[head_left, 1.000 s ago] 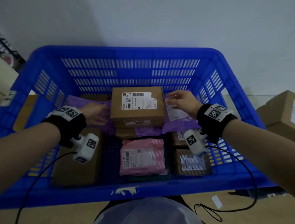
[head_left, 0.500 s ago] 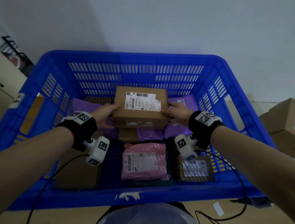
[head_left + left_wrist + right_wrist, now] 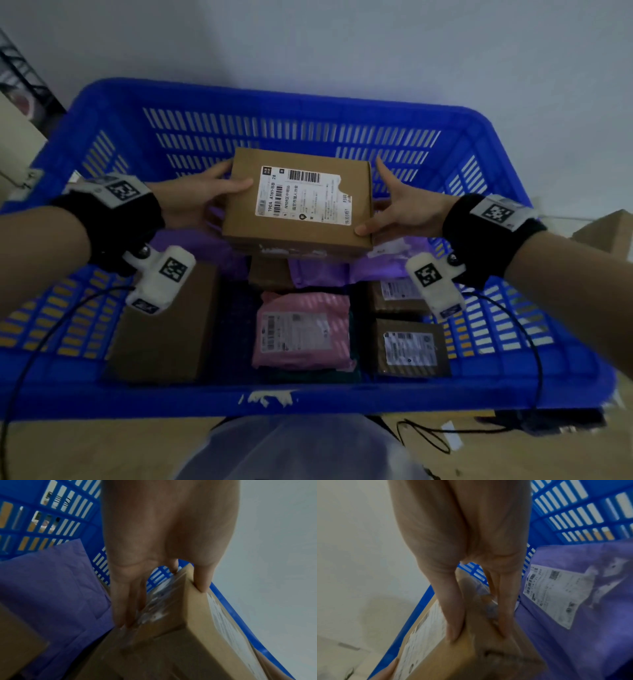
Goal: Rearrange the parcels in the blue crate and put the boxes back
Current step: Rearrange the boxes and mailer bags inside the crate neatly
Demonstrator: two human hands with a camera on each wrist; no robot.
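Observation:
A brown cardboard box with a white shipping label hangs above the purple parcels inside the blue crate. My left hand grips its left end, thumb on the top edge and fingers on the taped side. My right hand grips the right end the same way, thumb on the top edge and fingers on the side. Purple mailer bags lie under the box, one with a label.
In the crate's near half lie a big brown box at left, a pink mailer in the middle and two small labelled boxes at right. More cardboard boxes stand outside the crate to the right.
Both hands closed on the ends of the labelled box and lifted it up off the purple parcels, toward the camera.

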